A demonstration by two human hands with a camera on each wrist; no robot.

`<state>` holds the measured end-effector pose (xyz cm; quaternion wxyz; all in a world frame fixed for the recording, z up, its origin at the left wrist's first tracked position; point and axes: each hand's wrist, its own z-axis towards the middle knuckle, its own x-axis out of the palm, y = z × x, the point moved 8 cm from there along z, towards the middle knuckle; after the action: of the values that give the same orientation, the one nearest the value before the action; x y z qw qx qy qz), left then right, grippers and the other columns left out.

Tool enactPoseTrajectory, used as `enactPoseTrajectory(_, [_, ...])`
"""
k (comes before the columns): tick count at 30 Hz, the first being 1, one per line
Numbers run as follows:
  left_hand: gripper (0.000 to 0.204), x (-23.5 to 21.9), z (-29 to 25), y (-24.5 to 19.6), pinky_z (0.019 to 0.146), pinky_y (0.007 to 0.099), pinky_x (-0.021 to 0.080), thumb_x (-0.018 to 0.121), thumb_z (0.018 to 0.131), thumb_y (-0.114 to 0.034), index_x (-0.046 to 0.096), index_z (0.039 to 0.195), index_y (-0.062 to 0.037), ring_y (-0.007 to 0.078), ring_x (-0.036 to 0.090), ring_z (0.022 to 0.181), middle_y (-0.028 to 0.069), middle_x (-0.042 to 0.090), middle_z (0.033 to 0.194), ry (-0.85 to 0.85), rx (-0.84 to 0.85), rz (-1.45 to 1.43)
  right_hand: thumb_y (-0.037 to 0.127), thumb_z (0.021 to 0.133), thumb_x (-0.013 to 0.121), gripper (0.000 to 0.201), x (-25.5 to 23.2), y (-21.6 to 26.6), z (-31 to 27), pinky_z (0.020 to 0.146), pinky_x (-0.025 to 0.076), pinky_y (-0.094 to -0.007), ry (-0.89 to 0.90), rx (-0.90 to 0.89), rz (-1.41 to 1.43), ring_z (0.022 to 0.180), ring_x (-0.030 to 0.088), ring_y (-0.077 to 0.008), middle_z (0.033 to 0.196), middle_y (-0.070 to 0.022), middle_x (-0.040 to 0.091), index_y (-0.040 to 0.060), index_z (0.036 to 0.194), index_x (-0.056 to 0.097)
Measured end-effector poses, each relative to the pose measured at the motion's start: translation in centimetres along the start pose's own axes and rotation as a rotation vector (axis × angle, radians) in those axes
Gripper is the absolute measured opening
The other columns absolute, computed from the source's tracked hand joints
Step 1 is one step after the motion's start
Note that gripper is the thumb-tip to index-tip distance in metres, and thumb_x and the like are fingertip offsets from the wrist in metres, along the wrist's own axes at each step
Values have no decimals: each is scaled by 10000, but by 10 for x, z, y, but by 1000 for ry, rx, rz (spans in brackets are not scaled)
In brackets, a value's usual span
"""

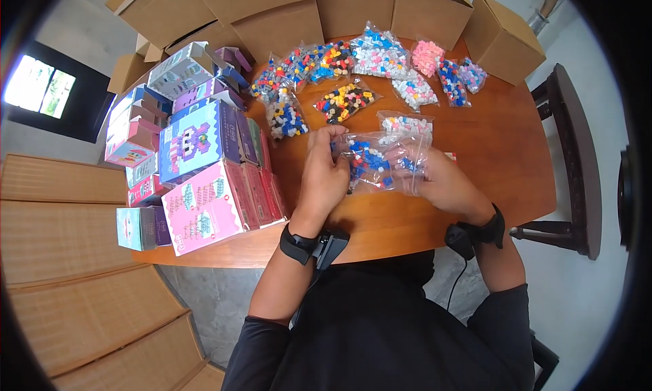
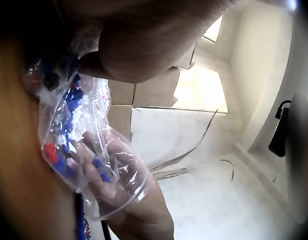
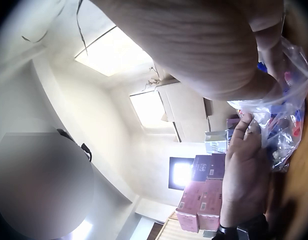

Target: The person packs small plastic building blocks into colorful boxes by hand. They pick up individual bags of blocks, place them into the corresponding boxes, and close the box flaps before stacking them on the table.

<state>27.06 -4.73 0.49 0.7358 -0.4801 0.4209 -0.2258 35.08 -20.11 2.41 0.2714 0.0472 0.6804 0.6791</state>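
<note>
A clear plastic bag (image 1: 370, 161) of small blue, red and white pieces is up between the two hands above the table. My left hand (image 1: 324, 177) grips the bag's left side, its thumb towards the camera. From the right, the fingers of my right hand (image 1: 441, 180) reach inside the bag's mouth. In the left wrist view the right hand (image 2: 131, 185) shows through the plastic, with blue pieces (image 2: 101, 170) at its fingers; whether they are pinched is unclear. The right wrist view has the left hand (image 3: 246, 172) against the bag (image 3: 284, 135).
Stacked pink and purple boxes (image 1: 204, 211) stand on the table's left. More filled bags lie beyond the hands, among them a yellow-and-black one (image 1: 345, 103) and a pink one (image 1: 428, 57). Cardboard boxes (image 1: 502, 38) line the far edge. A dark chair (image 1: 577, 160) stands at right.
</note>
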Motion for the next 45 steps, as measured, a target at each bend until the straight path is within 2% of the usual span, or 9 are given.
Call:
enactPoseTrajectory(3, [391, 1, 0, 5, 823, 323, 439, 485, 751, 118, 505, 1120, -10, 295, 539, 942, 167, 500, 1050, -8, 40, -1, -102, 817, 513, 327, 2, -4, -8, 672, 468, -260, -50, 264, 367, 865, 590, -143, 867, -43, 594, -14, 1128, 559])
enactPoseTrajectory(15, [339, -8, -3, 5, 743, 316, 465, 520, 745, 126, 536, 1054, -13, 266, 542, 891, 155, 494, 1029, -111, 28, -50, -40, 854, 552, 132, -48, -25, -27, 608, 470, -224, -372, 192, 67, 699, 599, -91, 827, -44, 651, -20, 963, 626])
enactPoseTrajectory(18, [317, -12, -3, 7, 768, 316, 457, 550, 737, 110, 546, 1029, -14, 271, 522, 938, 150, 486, 1050, -172, 41, -28, 85, 854, 614, 210, -84, -25, -55, 656, 499, -290, -560, 209, -365, 773, 631, -175, 882, -99, 641, -23, 1033, 600])
enactPoseTrajectory(23, [292, -20, -10, -24, 886, 362, 389, 611, 735, 19, 544, 1017, -14, 325, 459, 1026, 147, 470, 1082, -249, 210, 140, 408, 728, 735, 733, -70, -16, -86, 766, 496, -426, -449, 359, -1005, 989, 579, -356, 1094, -201, 544, -30, 1243, 454])
enactPoseTrajectory(27, [85, 2, -25, -76, 595, 320, 481, 657, 781, -62, 584, 803, -25, 215, 590, 696, 109, 581, 763, -19, 204, 174, 367, 718, 733, 779, -51, -2, -80, 769, 498, -440, -400, 444, -1096, 967, 590, -377, 1109, -220, 551, -49, 1286, 397])
enactPoseTrajectory(29, [222, 27, -37, -99, 542, 362, 485, 674, 801, -215, 585, 704, -36, 287, 580, 526, 110, 566, 568, 103, 305, 386, 308, 720, 721, 748, -48, -6, -77, 763, 498, -443, -378, 442, -1085, 947, 597, -382, 1097, -223, 561, -44, 1292, 390])
enactPoseTrajectory(38, [302, 67, -19, -68, 553, 450, 500, 590, 799, -264, 641, 697, 16, 361, 635, 621, 205, 620, 641, 177, 81, 682, 185, 703, 665, 474, -56, -10, -81, 723, 495, -443, -483, 297, -1003, 841, 608, -383, 976, -231, 587, -21, 1093, 490])
enactPoseTrajectory(41, [259, 58, -24, -66, 582, 466, 494, 576, 789, -221, 634, 703, 16, 381, 620, 624, 205, 612, 636, 208, 81, 613, 186, 743, 647, 376, -66, -16, -83, 679, 503, -361, -402, 523, -622, 789, 627, -283, 922, -170, 612, -8, 1044, 530])
enactPoseTrajectory(45, [237, 50, -29, -68, 612, 465, 477, 590, 802, -211, 621, 733, 13, 391, 609, 651, 207, 606, 649, 260, 46, 481, 190, 816, 596, 300, -54, -17, -73, 639, 491, -258, -263, 408, 366, 747, 609, -120, 873, -64, 623, -2, 1045, 570])
